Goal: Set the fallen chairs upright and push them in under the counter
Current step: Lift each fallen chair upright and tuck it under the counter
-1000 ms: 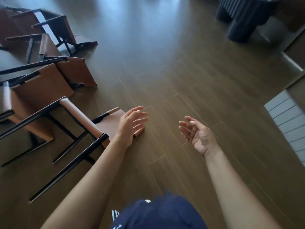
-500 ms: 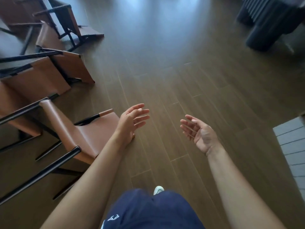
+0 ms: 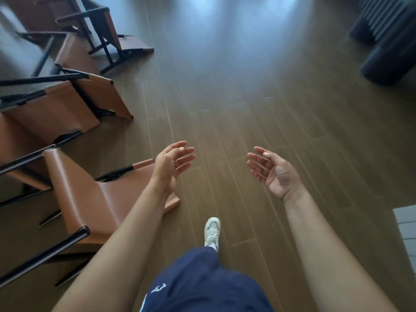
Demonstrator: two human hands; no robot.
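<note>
In the head view, three fallen chairs lie along the left side of the wooden floor [image 3: 247, 97], all tan leather on black frames. The nearest chair [image 3: 96, 199] lies tipped over at lower left, its leather panel spread flat toward the middle of the floor and its black legs stretching off toward the lower left edge. The second chair [image 3: 56, 111] lies just beyond it, also on its side. The third chair [image 3: 101, 30] is farthest, near the top left corner and blurred.

The left hand [image 3: 171, 167] is held out in front of the body, fingers straight and slightly spread, gripping nothing. It sits over the right-hand corner of the nearest chair's leather, and the forearm crosses that same panel; whether skin touches leather cannot be told from this angle. The right hand [image 3: 274, 174] is held out palm-up over bare floor, fingers loose and apart, holding nothing. It is well apart from every chair, with the left hand between it and the nearest one.

Below the hands, a white shoe [image 3: 211, 230] steps on the floor just right of the nearest chair's corner, under navy shorts [image 3: 202, 284]. A dark ribbed object [image 3: 387, 37] stands at the top right.
</note>
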